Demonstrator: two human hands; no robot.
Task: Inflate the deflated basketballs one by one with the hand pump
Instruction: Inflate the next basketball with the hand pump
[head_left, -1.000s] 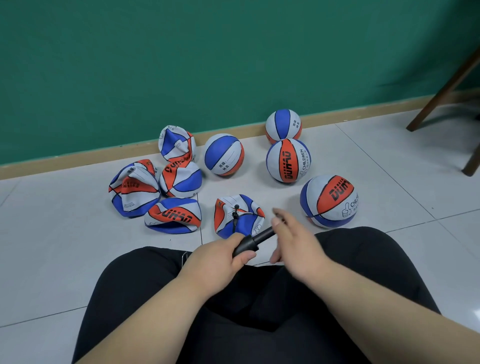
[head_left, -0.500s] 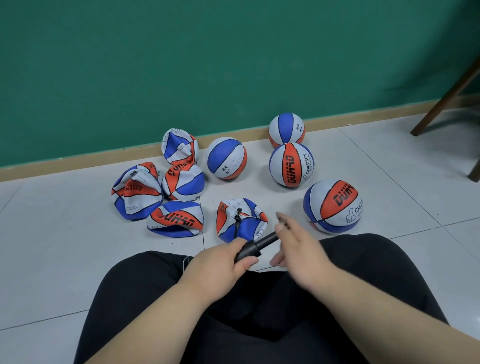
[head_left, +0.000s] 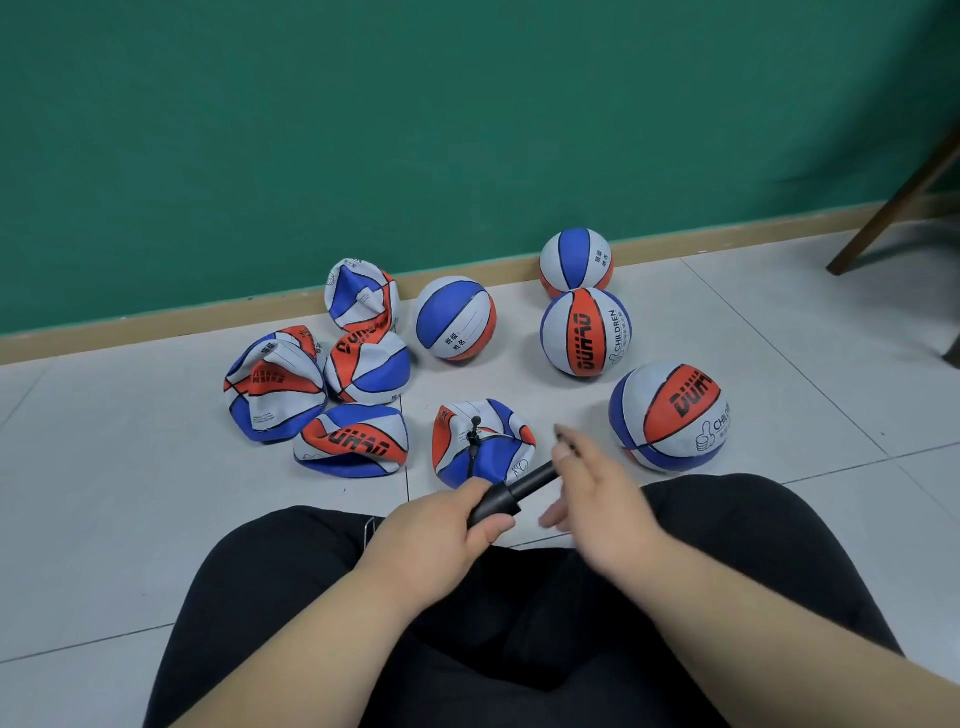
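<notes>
Against a second ago, your right hand (head_left: 597, 493) sits a touch further along the rod of the hand pump (head_left: 511, 493) and its fingers are now smeared with motion. The balls lie slightly lower in view, which is your head shifting, not the balls. Your left hand (head_left: 436, 535) is wrapped round the black barrel, thumb at the collar, holding it above your lap. Your right hand lies over the far end of the rod, index finger stretched out and lower fingers splayed; whether it actually has hold of the handle I cannot tell through the blur. A thin hose (head_left: 470, 452) runs up to a fitting standing on the nearest deflated basketball (head_left: 493, 441), just ahead of your knees. I judge you to be at the pumping step on this ball, which is still crumpled. The next move calls for a firm grasp on the handle, full strokes along the barrel's line, and a steady barrel so the hose does not tug at the fitting. Four more deflated basketballs (head_left: 352, 440) huddle to the left; four inflated basketballs (head_left: 586, 331) stand to the right and behind. All rest on a pale tiled floor (head_left: 104, 493) below a green wall (head_left: 467, 130) with tan skirting (head_left: 156, 326); a dark wooden leg (head_left: 893, 205) slants in at upper right.
</notes>
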